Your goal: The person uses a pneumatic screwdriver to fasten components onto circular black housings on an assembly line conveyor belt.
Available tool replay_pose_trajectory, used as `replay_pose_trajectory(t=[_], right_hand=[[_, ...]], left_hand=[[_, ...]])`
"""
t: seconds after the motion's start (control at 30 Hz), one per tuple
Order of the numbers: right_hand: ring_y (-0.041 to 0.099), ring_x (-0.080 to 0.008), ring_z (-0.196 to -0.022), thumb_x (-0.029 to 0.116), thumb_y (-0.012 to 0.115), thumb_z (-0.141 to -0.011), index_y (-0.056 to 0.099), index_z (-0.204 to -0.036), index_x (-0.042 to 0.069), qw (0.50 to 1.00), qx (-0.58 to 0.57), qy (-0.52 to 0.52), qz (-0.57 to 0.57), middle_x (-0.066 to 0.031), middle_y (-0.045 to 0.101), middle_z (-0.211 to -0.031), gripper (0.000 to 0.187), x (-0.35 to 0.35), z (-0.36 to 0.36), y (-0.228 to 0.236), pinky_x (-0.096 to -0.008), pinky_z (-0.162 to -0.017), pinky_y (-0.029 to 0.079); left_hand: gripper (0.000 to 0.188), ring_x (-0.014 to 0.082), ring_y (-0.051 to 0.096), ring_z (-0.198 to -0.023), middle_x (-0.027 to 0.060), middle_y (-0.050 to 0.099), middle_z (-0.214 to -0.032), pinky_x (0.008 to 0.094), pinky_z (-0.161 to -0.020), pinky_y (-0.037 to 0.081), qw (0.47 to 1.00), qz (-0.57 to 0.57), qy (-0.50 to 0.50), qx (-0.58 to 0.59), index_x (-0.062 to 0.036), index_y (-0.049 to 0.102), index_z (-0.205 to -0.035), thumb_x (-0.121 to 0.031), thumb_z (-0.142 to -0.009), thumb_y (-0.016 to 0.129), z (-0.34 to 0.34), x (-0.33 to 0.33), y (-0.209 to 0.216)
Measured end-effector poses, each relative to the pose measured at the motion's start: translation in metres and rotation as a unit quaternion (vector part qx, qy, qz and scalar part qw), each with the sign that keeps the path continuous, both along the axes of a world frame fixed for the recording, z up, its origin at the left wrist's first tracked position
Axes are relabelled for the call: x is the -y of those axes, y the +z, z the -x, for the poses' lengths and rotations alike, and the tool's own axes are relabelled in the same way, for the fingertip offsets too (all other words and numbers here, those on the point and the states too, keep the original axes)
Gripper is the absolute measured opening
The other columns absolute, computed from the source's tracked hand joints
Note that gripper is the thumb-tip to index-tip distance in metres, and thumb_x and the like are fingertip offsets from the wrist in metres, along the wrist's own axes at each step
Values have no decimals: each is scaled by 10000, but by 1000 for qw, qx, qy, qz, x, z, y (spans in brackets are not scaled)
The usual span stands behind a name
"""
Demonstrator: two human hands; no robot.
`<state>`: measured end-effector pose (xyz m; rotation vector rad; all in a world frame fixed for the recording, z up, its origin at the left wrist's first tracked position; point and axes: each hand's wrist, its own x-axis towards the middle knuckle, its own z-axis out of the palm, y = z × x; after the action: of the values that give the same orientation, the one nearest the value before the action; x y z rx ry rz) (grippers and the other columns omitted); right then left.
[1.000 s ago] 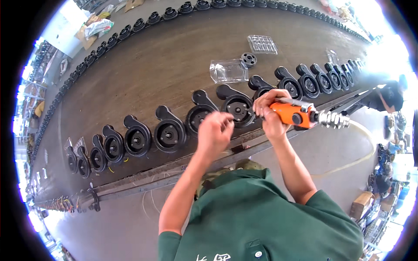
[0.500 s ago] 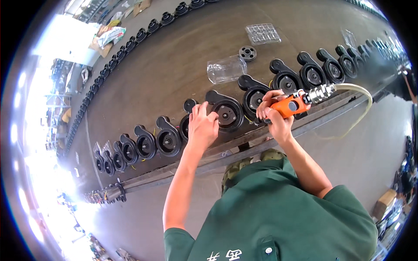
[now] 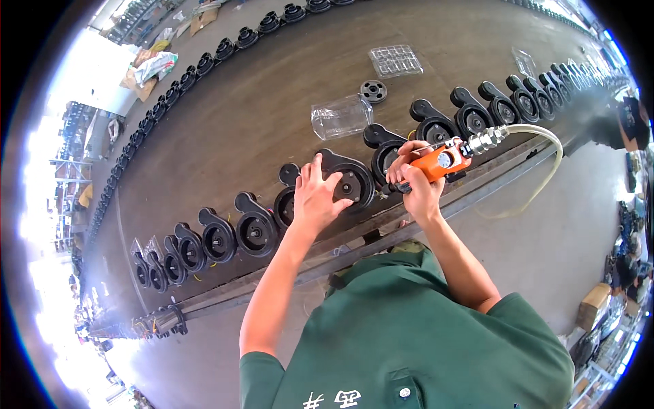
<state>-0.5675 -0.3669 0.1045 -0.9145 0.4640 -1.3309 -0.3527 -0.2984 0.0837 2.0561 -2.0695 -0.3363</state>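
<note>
My right hand (image 3: 424, 193) is wrapped round an orange air-powered driver (image 3: 436, 163) with a metal coupling and a clear hose at its rear. The tool's dark nose points left, close to the right edge of a round black housing (image 3: 357, 178) that has a disc in its middle and a rounded arm at the upper left. On the left side of this housing rests my left hand (image 3: 315, 196), fingers and thumb spread, fingertips at its rim. A similar housing (image 3: 383, 155) stands partly behind my right hand; another (image 3: 282, 204) is partly covered by my left hand.
Similar black housings (image 3: 256, 232) line the near side of the brown table (image 3: 225, 129), whose front edge runs past my forearms. Beyond lie a clear plastic bag (image 3: 340, 117), a black spoked wheel (image 3: 373, 91) and a clear tray (image 3: 395, 61). Another row of black parts (image 3: 205, 65) follows the far side.
My left fingers have spread and the thumb has moved out over the housing. The driver has swung so its dark nose shows beside the housing. The whole view has shifted slightly.
</note>
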Motion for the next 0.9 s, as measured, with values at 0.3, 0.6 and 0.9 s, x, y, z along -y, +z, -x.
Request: replay_pose_trajectory(t=[0.3,0.6,0.9], right_hand=[[557,-159,-687,-2,554,-892,516,-1142,-28,998,-49,46,7,-76,573,-766,254,8,-35,-10,-345,-681,510],[640,-104,-676,-74,621,-802,608,-966,-41,992,-95,72,29,-80,666,-883,168,24,-62,-31,-251,-605,523],[637,-94,-662,-73,625,-786,620,-850,-34,991,-92,95,24,-88,685,-922,75,27,-69,-33,-252,-593,520]], left_hand=[[545,385,453,-1333,216,485,-1485,482,-1093,409,995,79,68,-8,-84,771,-1111,-352,-660,917,12,-9,-6],[541,351,453,-1281,153,566,-1319,465,-1054,404,979,18,199,42,-173,804,-1137,-364,-645,928,39,-9,11],[432,331,437,-1325,99,622,-1284,468,-1033,375,978,-86,182,48,-156,828,-1042,-379,-683,915,33,1,11]])
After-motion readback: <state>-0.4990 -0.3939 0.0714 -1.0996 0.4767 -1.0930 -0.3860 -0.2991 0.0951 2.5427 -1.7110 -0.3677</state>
